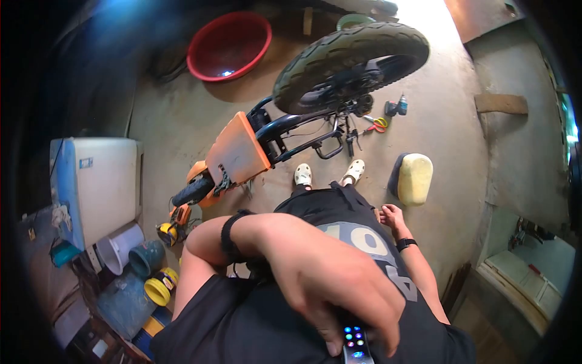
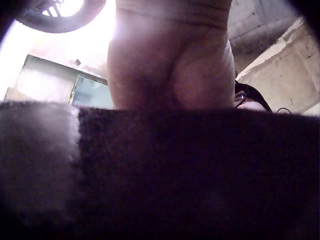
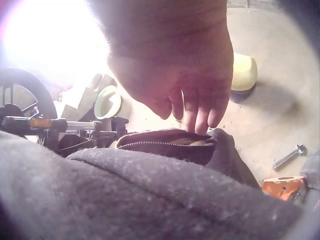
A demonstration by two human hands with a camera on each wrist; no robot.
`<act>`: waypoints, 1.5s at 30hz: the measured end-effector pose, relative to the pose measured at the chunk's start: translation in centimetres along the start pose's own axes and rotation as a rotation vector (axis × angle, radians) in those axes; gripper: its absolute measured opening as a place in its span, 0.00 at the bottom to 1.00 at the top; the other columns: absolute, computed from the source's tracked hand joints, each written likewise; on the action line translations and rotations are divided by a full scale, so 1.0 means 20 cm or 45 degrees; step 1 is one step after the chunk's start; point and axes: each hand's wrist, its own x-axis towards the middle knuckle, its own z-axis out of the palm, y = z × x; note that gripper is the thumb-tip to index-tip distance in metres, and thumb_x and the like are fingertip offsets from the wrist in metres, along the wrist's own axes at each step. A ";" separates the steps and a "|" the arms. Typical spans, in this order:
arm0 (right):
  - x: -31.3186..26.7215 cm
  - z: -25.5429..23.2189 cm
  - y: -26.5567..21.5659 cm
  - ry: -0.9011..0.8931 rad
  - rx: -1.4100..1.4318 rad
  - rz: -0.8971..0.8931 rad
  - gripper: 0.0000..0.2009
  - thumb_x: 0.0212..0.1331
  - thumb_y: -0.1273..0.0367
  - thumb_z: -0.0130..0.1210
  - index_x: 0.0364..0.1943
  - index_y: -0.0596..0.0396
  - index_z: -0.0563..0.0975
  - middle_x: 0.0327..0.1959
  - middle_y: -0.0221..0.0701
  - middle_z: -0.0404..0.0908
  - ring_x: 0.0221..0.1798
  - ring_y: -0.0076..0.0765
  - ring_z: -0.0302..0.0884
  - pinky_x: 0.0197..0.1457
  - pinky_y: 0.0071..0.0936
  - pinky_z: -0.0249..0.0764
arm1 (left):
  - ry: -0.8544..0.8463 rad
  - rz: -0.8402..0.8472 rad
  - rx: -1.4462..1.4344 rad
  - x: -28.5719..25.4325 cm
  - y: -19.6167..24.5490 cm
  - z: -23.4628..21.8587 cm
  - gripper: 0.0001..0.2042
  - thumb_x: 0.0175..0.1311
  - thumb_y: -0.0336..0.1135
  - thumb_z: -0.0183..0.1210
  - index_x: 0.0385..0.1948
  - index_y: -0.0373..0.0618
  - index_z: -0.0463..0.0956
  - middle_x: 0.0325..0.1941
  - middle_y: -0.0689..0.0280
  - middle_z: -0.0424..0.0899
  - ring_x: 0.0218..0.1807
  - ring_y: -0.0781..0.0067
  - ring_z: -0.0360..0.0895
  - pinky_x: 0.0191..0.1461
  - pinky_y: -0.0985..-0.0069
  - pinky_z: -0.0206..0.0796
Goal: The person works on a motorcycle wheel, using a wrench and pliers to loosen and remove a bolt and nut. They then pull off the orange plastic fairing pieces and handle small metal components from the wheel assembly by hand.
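Concrete floor (image 1: pixel 461 139), motorbike (image 1: pixel 291 121) lying at 12 o'clock. Left hand (image 1: pixel 339 291) curls over lit device (image 1: pixel 354 343) at 6 o'clock; right hand (image 1: pixel 393 217), fingers loose, touches pocket (image 3: pixel 165 145) at 3 o'clock. Risk: device slips from one-handed grip.

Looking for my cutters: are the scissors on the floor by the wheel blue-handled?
No, the scissors lying on the floor beside the wheel have red and yellow handles.

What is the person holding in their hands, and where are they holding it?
The left hand grips a small lit device by its upper end. The right hand hangs loose over an open pocket and holds nothing.
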 end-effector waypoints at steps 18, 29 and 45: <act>0.34 -0.30 -0.69 -0.263 -0.422 -0.419 0.21 0.71 0.59 0.55 0.59 0.60 0.75 0.45 0.34 0.83 0.43 0.28 0.80 0.47 0.27 0.76 | 0.665 0.183 0.605 -0.43 0.25 -0.17 0.15 0.66 0.38 0.64 0.51 0.41 0.81 0.49 0.63 0.86 0.46 0.75 0.82 0.46 0.79 0.75; -1.11 1.06 -1.59 -0.873 -0.642 -1.123 0.15 0.70 0.69 0.55 0.55 0.64 0.76 0.44 0.32 0.83 0.47 0.23 0.78 0.56 0.22 0.73 | 1.356 1.173 0.289 -0.90 0.81 -0.45 0.12 0.76 0.42 0.50 0.44 0.46 0.78 0.30 0.67 0.78 0.32 0.73 0.73 0.37 0.76 0.67; -1.46 1.50 -1.49 -0.964 -0.824 -1.446 0.32 0.61 0.62 0.66 0.65 0.60 0.64 0.50 0.41 0.82 0.52 0.41 0.81 0.55 0.36 0.76 | 1.993 0.942 1.356 -0.68 0.60 -0.37 0.11 0.75 0.38 0.53 0.46 0.39 0.77 0.30 0.72 0.77 0.30 0.83 0.71 0.35 0.84 0.62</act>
